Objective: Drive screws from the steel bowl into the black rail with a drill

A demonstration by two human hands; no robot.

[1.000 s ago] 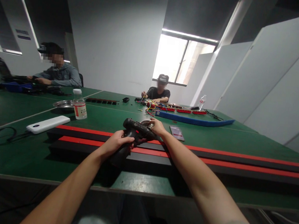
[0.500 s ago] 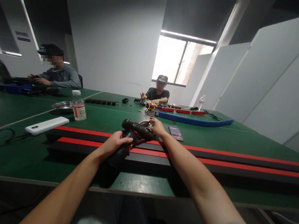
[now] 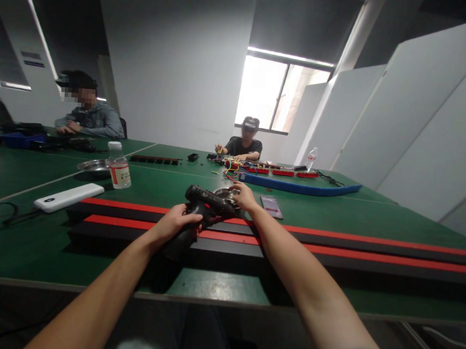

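Note:
My left hand (image 3: 176, 221) is wrapped round the handle of a black cordless drill (image 3: 205, 198), whose front end points to the right. Just beyond the drill's front sits a small metal dish (image 3: 219, 191). The fingers of my right hand (image 3: 243, 196) bend together over this dish, close to the drill's front; anything between them is too small to make out. Under both hands lie two long black bars with red tops, a front bar (image 3: 126, 223) and a rear bar (image 3: 135, 207), side by side across the table.
On the green table (image 3: 168, 191) are a plastic bottle (image 3: 119, 167), a white power bank (image 3: 69, 197), a second metal dish (image 3: 92, 165), a phone (image 3: 271, 206) and a blue strip (image 3: 300, 186). Across sits a person (image 3: 245, 143) among wires; another person (image 3: 95, 117) sits at the left.
Both my hands and the drill keep nearly the same pose, while the view shifts slightly. The person at the left has lowered their hands to the table.

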